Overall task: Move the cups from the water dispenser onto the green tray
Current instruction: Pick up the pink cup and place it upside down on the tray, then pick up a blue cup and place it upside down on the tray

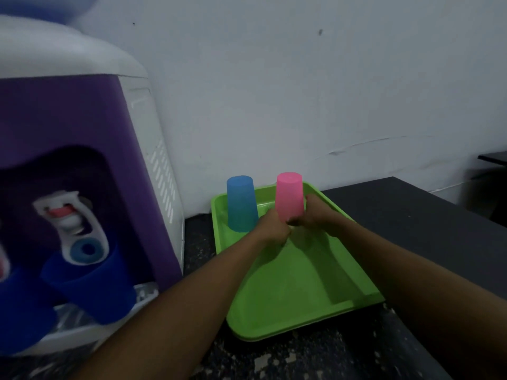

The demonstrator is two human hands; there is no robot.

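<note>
A pink cup stands upside down at the far end of the green tray. My left hand and my right hand both grip its lower rim. A light blue cup stands upside down in the tray's far left corner, untouched. Two dark blue cups stand upright under the taps of the purple and white water dispenser at the left.
The tray lies on a dark speckled counter against a white wall. A dark table surface extends to the right. The dispenser's drip tray holds the dark blue cups.
</note>
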